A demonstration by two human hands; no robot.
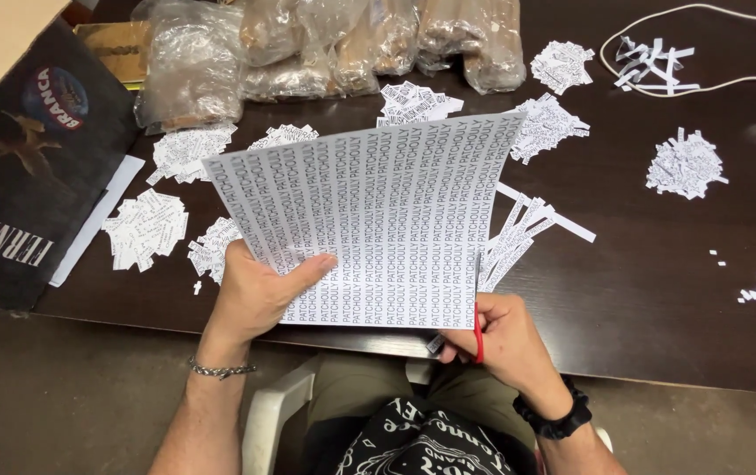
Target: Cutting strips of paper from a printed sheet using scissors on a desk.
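Even overhead light — sharp, edges bowed

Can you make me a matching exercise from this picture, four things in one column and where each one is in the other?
Things:
1. printed sheet
2. scissors
3. white cord
4. dark box

Places:
A. far right of the table
B. left edge of the table
C. in the right hand
D. held by the left hand

Pairs: 1-D, 2-C, 3-A, 4-B
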